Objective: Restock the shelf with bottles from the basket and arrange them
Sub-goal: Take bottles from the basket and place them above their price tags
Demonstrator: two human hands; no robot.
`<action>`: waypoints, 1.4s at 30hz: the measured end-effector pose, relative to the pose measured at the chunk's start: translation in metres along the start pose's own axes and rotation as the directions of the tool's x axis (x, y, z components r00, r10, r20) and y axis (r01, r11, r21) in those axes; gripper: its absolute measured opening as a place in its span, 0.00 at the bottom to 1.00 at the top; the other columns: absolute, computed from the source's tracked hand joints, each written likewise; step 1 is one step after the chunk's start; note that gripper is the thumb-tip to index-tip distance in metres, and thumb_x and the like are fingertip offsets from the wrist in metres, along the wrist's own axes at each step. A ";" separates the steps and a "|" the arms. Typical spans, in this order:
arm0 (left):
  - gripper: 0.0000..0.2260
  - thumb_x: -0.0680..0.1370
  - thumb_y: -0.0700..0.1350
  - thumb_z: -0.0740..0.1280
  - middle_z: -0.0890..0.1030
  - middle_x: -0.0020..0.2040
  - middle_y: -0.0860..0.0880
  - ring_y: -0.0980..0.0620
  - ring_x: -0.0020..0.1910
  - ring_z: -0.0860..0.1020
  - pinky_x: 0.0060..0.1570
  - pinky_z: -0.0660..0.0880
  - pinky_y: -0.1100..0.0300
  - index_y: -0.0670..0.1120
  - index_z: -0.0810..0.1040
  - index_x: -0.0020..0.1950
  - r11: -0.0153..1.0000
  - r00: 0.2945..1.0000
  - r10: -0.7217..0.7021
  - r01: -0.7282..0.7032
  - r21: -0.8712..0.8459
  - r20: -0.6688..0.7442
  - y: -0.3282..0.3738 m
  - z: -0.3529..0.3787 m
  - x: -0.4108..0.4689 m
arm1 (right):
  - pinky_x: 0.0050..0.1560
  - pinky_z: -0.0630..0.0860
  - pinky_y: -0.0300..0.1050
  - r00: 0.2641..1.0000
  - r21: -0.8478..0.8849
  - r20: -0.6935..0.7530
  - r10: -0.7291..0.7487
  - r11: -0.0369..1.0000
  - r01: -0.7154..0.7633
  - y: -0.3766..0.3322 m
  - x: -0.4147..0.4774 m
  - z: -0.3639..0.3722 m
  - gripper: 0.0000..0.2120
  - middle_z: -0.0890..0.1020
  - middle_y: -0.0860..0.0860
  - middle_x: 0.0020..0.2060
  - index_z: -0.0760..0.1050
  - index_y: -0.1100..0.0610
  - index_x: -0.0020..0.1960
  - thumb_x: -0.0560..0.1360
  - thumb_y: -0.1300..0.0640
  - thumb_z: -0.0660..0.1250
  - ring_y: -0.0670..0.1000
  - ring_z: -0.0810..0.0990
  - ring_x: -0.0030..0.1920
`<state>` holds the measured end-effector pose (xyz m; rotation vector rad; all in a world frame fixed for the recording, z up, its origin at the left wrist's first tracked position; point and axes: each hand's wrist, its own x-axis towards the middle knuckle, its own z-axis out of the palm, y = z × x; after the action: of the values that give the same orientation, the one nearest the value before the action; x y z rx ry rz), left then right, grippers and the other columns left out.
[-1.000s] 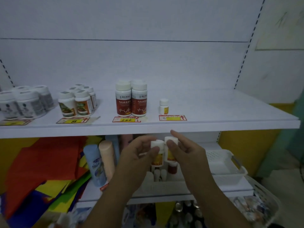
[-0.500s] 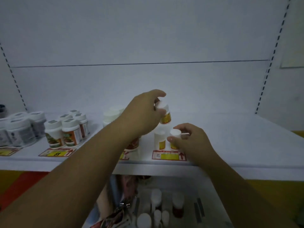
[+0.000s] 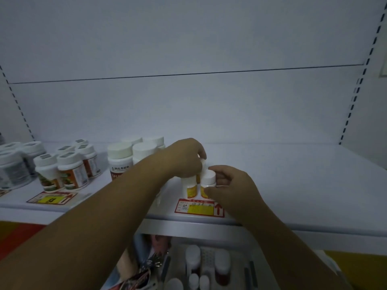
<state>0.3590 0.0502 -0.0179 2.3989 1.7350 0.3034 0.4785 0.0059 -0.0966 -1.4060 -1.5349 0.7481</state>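
On the white shelf (image 3: 293,185), above a red and yellow price tag (image 3: 199,208), stand small white bottles with yellow labels. My right hand (image 3: 232,185) grips the front right small bottle (image 3: 208,181), which rests on the shelf. My left hand (image 3: 186,158) is closed over a small bottle (image 3: 202,165) just behind, mostly hidden by my fingers. Another small bottle (image 3: 189,186) stands at the front left, beside my left palm. Below the shelf, the white basket (image 3: 261,266) holds several more bottles (image 3: 192,256).
Larger white bottles with red labels (image 3: 120,160) stand left of my arm. Further left are orange-labelled jars (image 3: 71,172) and grey-labelled jars (image 3: 12,166). A second price tag (image 3: 51,198) lies at the shelf's front edge. The shelf's right half is bare.
My left hand came down from above and set its bottle behind the front ones. My right hand stayed on its bottle at the shelf's front. The view moved closer.
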 end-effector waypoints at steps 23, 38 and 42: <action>0.19 0.71 0.43 0.72 0.77 0.52 0.56 0.61 0.47 0.76 0.44 0.72 0.72 0.54 0.72 0.58 0.892 0.953 -0.061 -0.082 -0.445 -0.298 -0.040 0.052 -0.059 | 0.54 0.78 0.45 0.998 -0.001 -0.055 -0.008 1.000 0.008 0.003 -0.001 0.001 0.23 0.80 0.51 0.60 0.73 0.53 0.64 0.71 0.59 0.72 0.49 0.79 0.52; 0.29 0.80 0.60 0.51 0.48 0.79 0.50 0.50 0.78 0.45 0.74 0.49 0.50 0.51 0.49 0.77 0.967 0.965 0.254 -0.252 0.036 -0.068 -0.027 -0.005 -0.075 | 0.75 0.43 0.50 0.945 -0.783 -0.002 -0.328 0.588 0.203 -0.014 -0.037 -0.006 0.32 0.47 0.52 0.78 0.47 0.49 0.77 0.77 0.37 0.45 0.51 0.43 0.78; 0.28 0.80 0.59 0.51 0.49 0.79 0.50 0.52 0.78 0.47 0.74 0.50 0.52 0.50 0.50 0.77 0.934 0.930 0.356 -0.356 0.013 -0.097 -0.024 -0.013 -0.104 | 0.75 0.41 0.50 0.944 -0.846 0.025 -0.329 0.496 0.195 -0.027 -0.073 -0.011 0.35 0.47 0.53 0.78 0.46 0.53 0.77 0.75 0.37 0.43 0.51 0.43 0.77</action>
<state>0.3019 -0.0407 -0.0180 2.7307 1.3173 0.4769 0.4733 -0.0719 -0.0835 -1.7608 -2.0488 -0.4024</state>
